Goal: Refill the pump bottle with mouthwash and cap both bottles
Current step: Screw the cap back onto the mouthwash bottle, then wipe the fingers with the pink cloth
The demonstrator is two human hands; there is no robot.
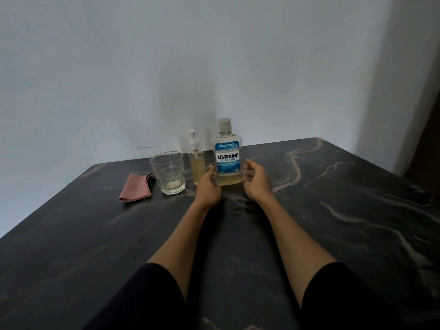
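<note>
A clear mouthwash bottle [227, 153] with a blue label stands upright on the dark table, its clear cap on and a little yellowish liquid at the bottom. Left of it and slightly behind stands a slim pump bottle [197, 163] with its white pump head on, about two-thirds full of yellowish liquid. My left hand [209, 186] curls at the mouthwash bottle's lower left, fingertips close to or touching it. On the other side of the bottle my right hand [256, 181] has its fingers apart, with a small gap to the bottle.
An empty drinking glass [168, 172] stands left of the pump bottle. A folded pink cloth [137, 188] lies further left. The dark marble table [333, 210] meets the pale wall just behind the bottles; its left edge runs diagonally.
</note>
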